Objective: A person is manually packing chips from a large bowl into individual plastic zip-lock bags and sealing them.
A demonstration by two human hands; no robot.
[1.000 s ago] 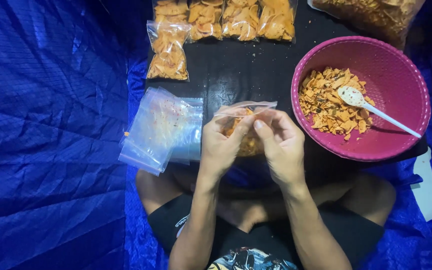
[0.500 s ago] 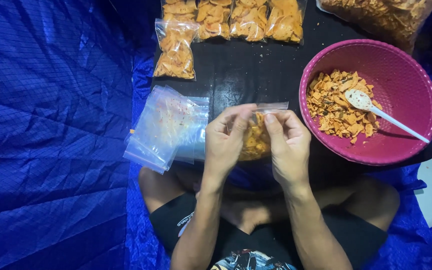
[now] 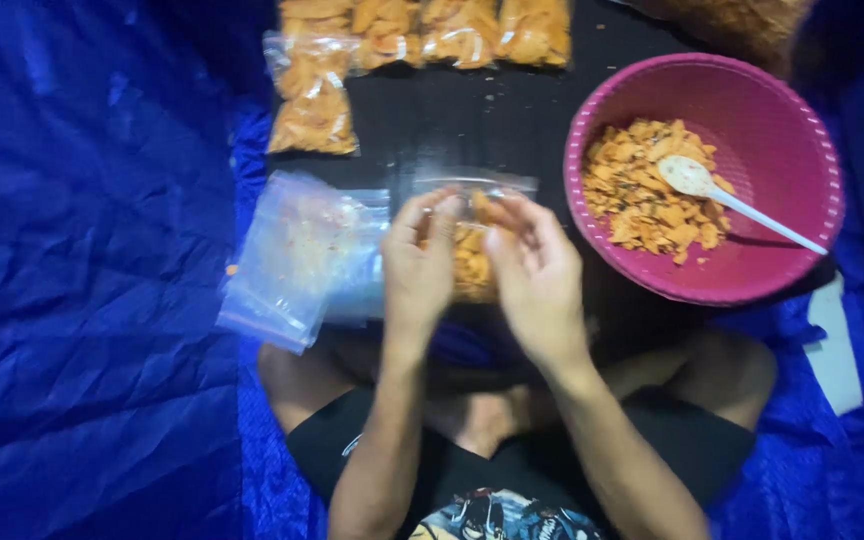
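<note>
Both hands hold a small clear zip bag of orange chips (image 3: 469, 258) upright over a black mat (image 3: 452, 130). My left hand (image 3: 417, 270) pinches the bag's top on its left side. On the right side my right hand (image 3: 532, 275) grips the top edge. The picture is blurred, so the bag's seal is unclear. A pink bowl (image 3: 792, 120) to the right holds more orange chips (image 3: 642, 195) and a white spoon (image 3: 727, 200).
A stack of empty clear zip bags (image 3: 297, 255) lies left of the hands. Several filled chip bags (image 3: 312, 95) line the mat's far edge, and a large chip bag (image 3: 742, 20) sits at top right. Blue tarp (image 3: 92, 270) covers the floor around my crossed legs.
The view has shifted and blurred. Both hands have kept hold of the bag's top, their fingers sliding closer together along the edge.
</note>
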